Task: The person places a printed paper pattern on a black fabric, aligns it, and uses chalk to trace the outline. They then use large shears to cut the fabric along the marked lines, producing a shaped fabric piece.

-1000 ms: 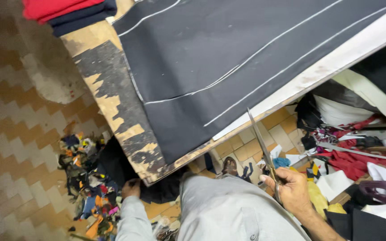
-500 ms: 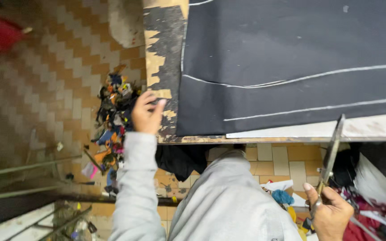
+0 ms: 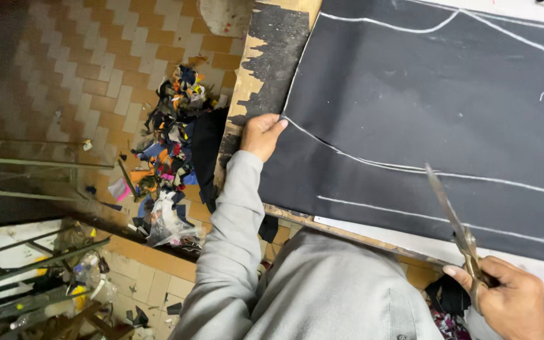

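The left hand [image 3: 260, 135] had moved from the bench [image 3: 266, 56] edge onto the cloth [image 3: 423, 101] corner, grip closed on it. The right hand [image 3: 505, 299], clamped on scissors [image 3: 454, 226], now hovered over the chalked cloth.

Even overhead light, fairly bright on the dark fabric [image 3: 423, 113] at 1-3 o'clock, no glare. Tiled floor [image 3: 64, 69] dims toward 9-10 o'clock. Sharp mid-frame; slight softness and wide-angle stretch at edges, esp. 7 o'clock.
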The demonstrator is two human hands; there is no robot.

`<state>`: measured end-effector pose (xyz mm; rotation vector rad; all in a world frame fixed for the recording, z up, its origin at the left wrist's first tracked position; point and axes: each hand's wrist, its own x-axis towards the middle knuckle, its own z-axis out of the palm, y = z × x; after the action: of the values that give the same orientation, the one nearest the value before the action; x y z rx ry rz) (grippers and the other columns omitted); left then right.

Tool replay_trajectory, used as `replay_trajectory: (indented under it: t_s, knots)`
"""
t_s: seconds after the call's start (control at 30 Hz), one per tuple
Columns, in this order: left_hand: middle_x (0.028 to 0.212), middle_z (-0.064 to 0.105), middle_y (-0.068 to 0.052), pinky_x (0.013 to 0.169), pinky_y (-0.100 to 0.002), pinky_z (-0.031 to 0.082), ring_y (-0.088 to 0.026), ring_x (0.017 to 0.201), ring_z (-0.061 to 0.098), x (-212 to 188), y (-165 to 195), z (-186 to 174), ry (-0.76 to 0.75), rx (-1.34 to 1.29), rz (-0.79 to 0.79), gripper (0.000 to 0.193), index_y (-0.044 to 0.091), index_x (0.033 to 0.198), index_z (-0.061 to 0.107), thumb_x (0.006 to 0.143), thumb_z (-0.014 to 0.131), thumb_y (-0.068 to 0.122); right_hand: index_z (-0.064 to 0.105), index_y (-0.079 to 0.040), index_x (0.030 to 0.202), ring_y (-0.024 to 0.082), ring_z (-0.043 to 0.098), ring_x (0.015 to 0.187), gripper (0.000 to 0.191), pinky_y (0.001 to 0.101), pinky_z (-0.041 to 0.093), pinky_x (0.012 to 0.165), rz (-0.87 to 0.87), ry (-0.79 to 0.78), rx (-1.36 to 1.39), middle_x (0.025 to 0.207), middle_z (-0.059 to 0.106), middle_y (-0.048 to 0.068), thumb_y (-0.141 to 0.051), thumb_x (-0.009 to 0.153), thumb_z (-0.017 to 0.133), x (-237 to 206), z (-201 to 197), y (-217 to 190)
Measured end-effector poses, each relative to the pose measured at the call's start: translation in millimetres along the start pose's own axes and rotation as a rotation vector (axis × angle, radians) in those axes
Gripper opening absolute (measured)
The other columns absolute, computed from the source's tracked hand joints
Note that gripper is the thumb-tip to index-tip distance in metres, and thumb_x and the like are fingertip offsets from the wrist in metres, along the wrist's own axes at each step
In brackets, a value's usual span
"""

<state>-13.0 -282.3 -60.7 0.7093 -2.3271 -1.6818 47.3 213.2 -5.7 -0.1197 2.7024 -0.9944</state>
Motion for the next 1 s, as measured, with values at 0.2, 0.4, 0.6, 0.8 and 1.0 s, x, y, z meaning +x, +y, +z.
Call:
replay_trajectory:
  t_s: [0.2, 0.4, 0.6, 0.8, 1.0]
  knots:
    - [0.106, 0.074, -0.003, 0.092, -0.025, 0.052, -0.01, 0.099, 0.066, -2.9, 6.3, -9.1, -0.109, -0.335, 0.042, 0.022, -0.003, 0.115, 0.071, 0.101, 0.066, 0.013, 0.072, 0.002, 0.069, 0.019, 0.04, 0.052, 0.043, 0.0397, 0.032, 0.053, 0.122, -0.619, -0.02, 0.056, 0.044, 0.007, -0.036, 0.081, 0.087, 126.6, -9.7, -25.8]
    - [0.107, 0.075, -0.002, 0.093, -0.024, 0.052, -0.008, 0.1, 0.067, -3.7, 15.5, -7.1, -0.079, -0.292, 0.057, 0.023, -0.001, 0.116, 0.071, 0.1, 0.067, 0.014, 0.073, 0.0, 0.066, 0.015, 0.051, 0.047, 0.036, 0.0312, 0.041, 0.044, 0.065, -1.015, 0.273, 0.056, 0.06, 0.006, -0.032, 0.08, 0.08, 217.7, 40.8, -88.9]
    - [0.099, 0.076, -0.001, 0.084, -0.024, 0.054, -0.007, 0.091, 0.067, 0.0, 6.3, -5.7, -0.005, -0.3, -0.009, 0.019, 0.0, 0.108, 0.074, 0.096, 0.072, 0.015, 0.07, -0.001, 0.064, 0.013, 0.053, 0.047, 0.044, 0.027, 0.042, 0.044, 0.023, -1.136, 0.386, 0.057, 0.059, 0.004, -0.04, 0.083, 0.078, 241.1, 77.9, -133.5]
    - [0.095, 0.076, -0.001, 0.082, -0.023, 0.054, -0.006, 0.088, 0.066, 4.8, 3.1, -12.9, 0.043, -0.269, -0.071, 0.017, 0.002, 0.103, 0.076, 0.094, 0.075, 0.016, 0.07, -0.001, 0.064, 0.014, 0.053, 0.046, 0.043, 0.0276, 0.042, 0.043, 0.029, -1.102, 0.326, 0.055, 0.059, 0.006, -0.039, 0.081, 0.08, 248.9, 71.9, -139.7]
    - [0.096, 0.076, -0.001, 0.081, -0.023, 0.055, -0.006, 0.088, 0.067, 2.2, -1.3, -7.9, 0.05, -0.262, -0.076, 0.019, 0.001, 0.105, 0.075, 0.093, 0.075, 0.016, 0.07, -0.001, 0.065, 0.013, 0.053, 0.049, 0.041, 0.027, 0.043, 0.044, 0.027, -1.096, 0.384, 0.057, 0.06, 0.006, -0.037, 0.082, 0.081, 244.4, 92.7, -151.2]
